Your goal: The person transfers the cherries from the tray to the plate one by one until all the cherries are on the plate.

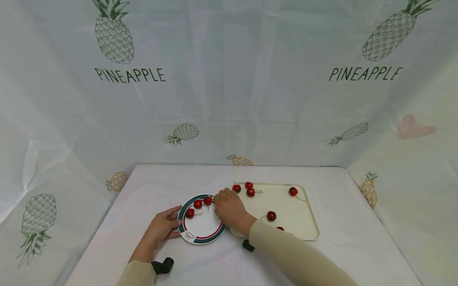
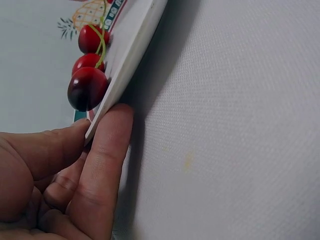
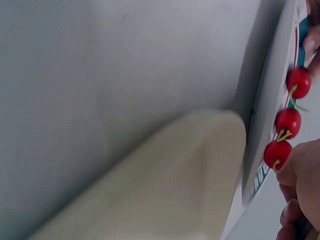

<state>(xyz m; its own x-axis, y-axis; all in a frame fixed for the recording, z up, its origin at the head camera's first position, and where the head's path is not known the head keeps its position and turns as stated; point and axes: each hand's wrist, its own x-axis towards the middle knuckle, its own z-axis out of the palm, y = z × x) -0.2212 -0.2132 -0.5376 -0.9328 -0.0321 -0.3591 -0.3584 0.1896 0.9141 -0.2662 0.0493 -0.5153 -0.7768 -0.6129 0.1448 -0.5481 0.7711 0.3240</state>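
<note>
My left hand [image 1: 162, 225] grips the left edge of a round white plate [image 1: 204, 222] with a green and red rim. In the left wrist view the thumb is above the rim and a finger [image 2: 114, 130] is beneath it. Three red cherries with green stems lie along the plate's far left side, among them a cherry [image 1: 190, 213] nearest the left hand. Over the plate's right edge, my right hand [image 1: 231, 208] has curled fingers at the stem of the rightmost cherry [image 3: 277, 154], pinching it. Part of the plate is hidden behind that hand.
A cream rectangular tray [image 1: 297, 222] stands right of the plate, under the right forearm. It bears several cherries, including a cherry [image 1: 271, 215] near its middle and a cherry [image 1: 293, 191] at the far right. A white cloth [image 1: 200, 178] covers the table; a pineapple-print curtain [image 1: 250, 99] hangs behind.
</note>
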